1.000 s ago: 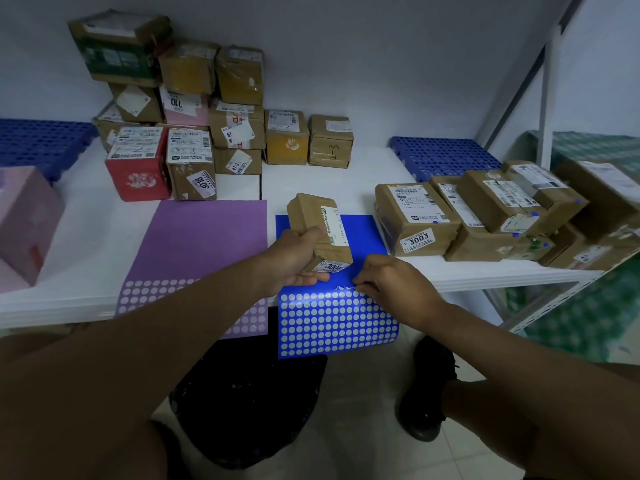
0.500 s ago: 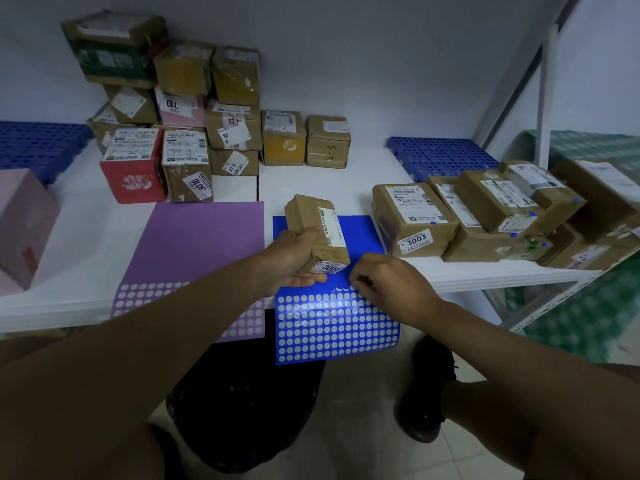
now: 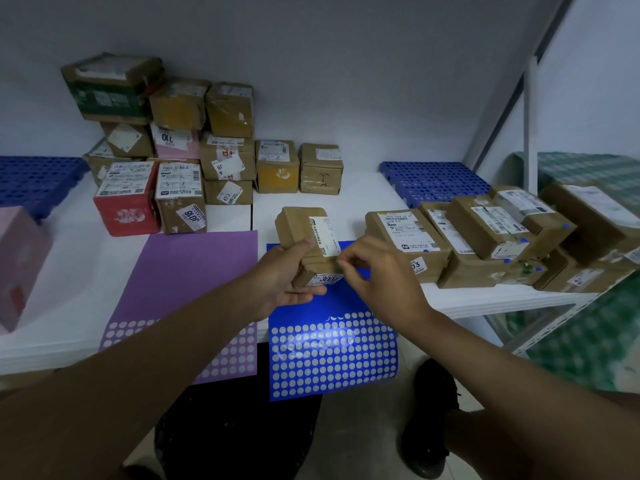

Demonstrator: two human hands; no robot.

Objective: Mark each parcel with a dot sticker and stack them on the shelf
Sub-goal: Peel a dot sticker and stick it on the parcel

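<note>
White shelf (image 3: 346,202): small parcel (image 3: 306,242) is gripped by left hand (image 3: 284,278); right hand (image 3: 377,271) fingers pinched together at its 3 o'clock edge.

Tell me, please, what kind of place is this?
Probably a parcel sorting or pick-up room. Many labelled cardboard parcels are stacked on a white shelf against a bare wall, more parcels lie on the right, and a blue sticker sheet of dots lies at the shelf's front edge.

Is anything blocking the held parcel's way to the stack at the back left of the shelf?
Nothing visible does. The left hand holds the parcel above the blue sticker sheet; the shelf is bare between it and the stack.
</note>
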